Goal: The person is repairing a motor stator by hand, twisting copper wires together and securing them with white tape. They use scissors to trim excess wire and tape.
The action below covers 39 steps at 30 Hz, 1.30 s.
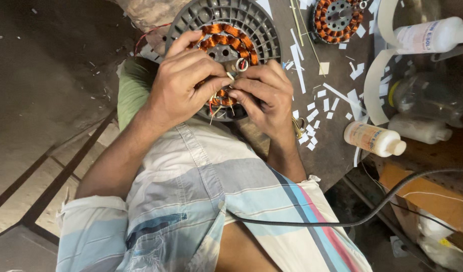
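Head view: stator [226, 35] with copper coils sits in a grey housing at the tabletop's [337, 151] near edge. Left hand [183, 80] and right hand [264, 93] both pinch its wire ends. 2 white bottles [375, 138] lie right; a second stator [337, 20] lies far right.

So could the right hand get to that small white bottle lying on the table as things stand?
Probably yes. The right hand is busy at the copper-wound stator, but only paper scraps lie between it and the bottle.

Motor-repair workshop: copper-wound stators [337, 20], paper scraps [312, 108]
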Motion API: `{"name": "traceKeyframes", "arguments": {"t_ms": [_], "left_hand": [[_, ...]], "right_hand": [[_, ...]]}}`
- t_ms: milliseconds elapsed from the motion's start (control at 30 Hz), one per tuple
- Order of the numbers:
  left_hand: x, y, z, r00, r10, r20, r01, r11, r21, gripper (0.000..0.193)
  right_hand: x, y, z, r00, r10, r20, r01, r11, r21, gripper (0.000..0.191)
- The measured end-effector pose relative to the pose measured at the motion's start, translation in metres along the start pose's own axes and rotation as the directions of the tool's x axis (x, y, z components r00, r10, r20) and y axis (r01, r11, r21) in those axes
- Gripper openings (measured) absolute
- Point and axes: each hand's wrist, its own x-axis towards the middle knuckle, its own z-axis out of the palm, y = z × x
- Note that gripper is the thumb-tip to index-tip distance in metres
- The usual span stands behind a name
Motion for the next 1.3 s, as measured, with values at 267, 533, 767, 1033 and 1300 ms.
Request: {"name": "traceKeyframes", "arguments": {"t_ms": [267,533,767,1033,1300], "left_hand": [[-0.004,0.0,0.006,1.0,0.004,0.03,-0.004,1.0,-0.011,0.011],[-0.008,0.015,0.022,0.948,0.177,0.267,-0.284,0.848,0.448,0.011],[0.0,0.031,0.018,0.933,0.134,0.334,-0.305,0.786,0.538,0.017],[0.009,0.031,0.02,0.966,-0.097,0.241,0.047,0.977,0.207,0.007],[0.003,0.026,0.026,0.975,-0.086,0.203,0.035,0.969,0.245,0.015]], "right_hand": [[-0.008,0.012,-0.007,0.999,0.026,-0.025,-0.021,0.981,0.194,0.01],[-0.023,0.028,-0.018,0.999,-0.036,-0.012,0.038,0.981,0.191,0.009],[-0.027,0.027,-0.024,1.0,-0.012,-0.017,0.016,0.974,0.226,0.014],[-0.027,0.034,-0.023,1.0,-0.018,-0.025,0.023,0.973,0.231,0.014],[-0.023,0.035,-0.021,1.0,0.003,0.001,-0.003,0.973,0.229,0.016]]}}
